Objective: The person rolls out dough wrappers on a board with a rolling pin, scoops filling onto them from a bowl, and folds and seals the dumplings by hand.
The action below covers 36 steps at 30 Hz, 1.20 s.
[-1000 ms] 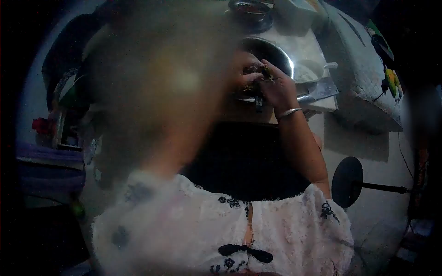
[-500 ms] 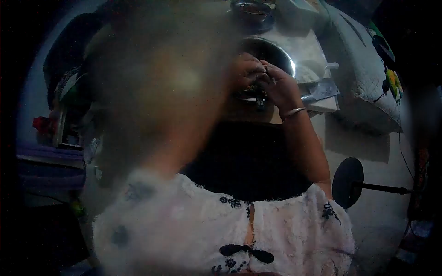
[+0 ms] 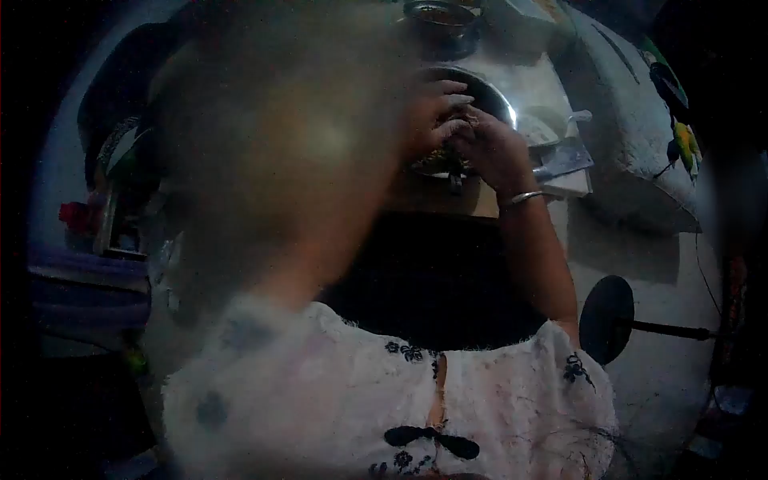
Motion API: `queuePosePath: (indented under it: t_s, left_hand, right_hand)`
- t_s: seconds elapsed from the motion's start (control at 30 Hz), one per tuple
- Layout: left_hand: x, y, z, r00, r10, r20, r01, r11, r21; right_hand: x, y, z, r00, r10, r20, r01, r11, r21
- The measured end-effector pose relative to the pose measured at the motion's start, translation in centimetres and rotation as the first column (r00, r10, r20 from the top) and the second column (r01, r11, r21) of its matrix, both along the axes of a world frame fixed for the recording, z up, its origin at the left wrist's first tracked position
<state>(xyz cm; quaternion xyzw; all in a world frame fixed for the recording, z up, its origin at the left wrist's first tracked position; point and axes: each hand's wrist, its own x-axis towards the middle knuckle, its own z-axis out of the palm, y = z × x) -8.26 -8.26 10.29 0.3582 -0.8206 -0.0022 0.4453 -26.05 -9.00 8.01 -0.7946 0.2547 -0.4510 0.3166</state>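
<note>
Both my hands meet over a round shiny metal pan [image 3: 509,112] with a dark handle [image 3: 455,185] pointing toward me. My left hand [image 3: 438,118] comes in from the left, fingers curled and pale at the tips. Against it, my right hand [image 3: 494,148], with a silver bangle on the wrist, is bent inward with fingers pinched. A small brownish bit seems to show between the fingertips, too dim to name. Greenish-yellow pieces [image 3: 436,162] lie in the pan below the hands. A haze on the lens blurs my left forearm.
Behind the pan stands a dark metal pot [image 3: 440,24]. To its right, a flat metal blade-like tool [image 3: 565,158] lies on a white surface near a pale round dish [image 3: 544,126]. A black disc on a rod [image 3: 606,320] is at the right.
My left fingers have lifted and spread slightly from the right hand's. My right hand has shifted a little right and down. More of the pieces in the pan show.
</note>
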Motion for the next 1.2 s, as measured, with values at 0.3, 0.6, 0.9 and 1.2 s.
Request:
queuePosePath:
  t_s: [0.3,0.6,0.9,1.2]
  left_hand:
    - [0.0,0.5,-0.4,0.994,-0.076,-0.079,0.082,0.994,0.075]
    - [-0.2,0.4,-0.5,0.992,-0.06,-0.113,0.07,0.994,0.087]
    - [-0.8,-0.7,0.5,0.992,-0.124,0.03,0.106,0.935,0.34]
    - [-0.1,-1.4,-0.5,0.999,-0.039,-0.021,0.044,0.926,0.376]
  right_hand:
    - [-0.1,-0.4,-0.3,0.946,0.129,0.296,-0.238,0.898,0.37]
    - [-0.2,-0.3,-0.1,0.733,-0.072,0.676,-0.583,0.445,0.679]
    - [0.1,0.5,1.1,0.746,-0.002,0.666,-0.599,0.435,0.673]
    - [0.0,0.3,0.2,0.722,-0.071,0.688,-0.616,0.386,0.687]
